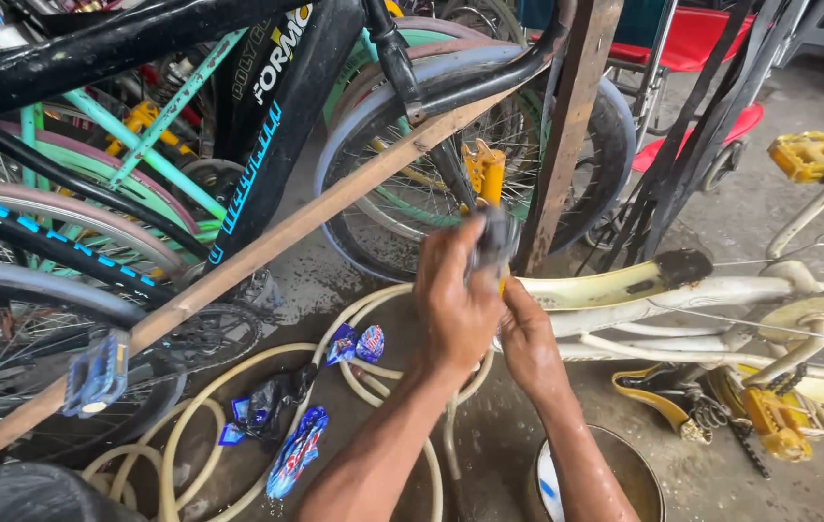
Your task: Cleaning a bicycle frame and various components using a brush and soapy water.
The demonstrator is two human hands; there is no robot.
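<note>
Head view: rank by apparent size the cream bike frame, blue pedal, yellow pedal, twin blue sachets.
1. Cream bike frame, by far the largest.
2. Blue pedal and yellow pedal: they look alike, and the blue one is nearer the camera, so unranked.
3. Twin blue sachets, smallest.

A bicycle repair workshop, going by the crowd of parked black and teal-framed bicycles point(141, 145) left of the rusty upright steel post point(566, 135), the overturned cream-yellow bicycle frame point(682, 290) right of it, and cream rubber hose point(238, 406) coiled on wet concrete floor point(779, 203) below it.
</note>
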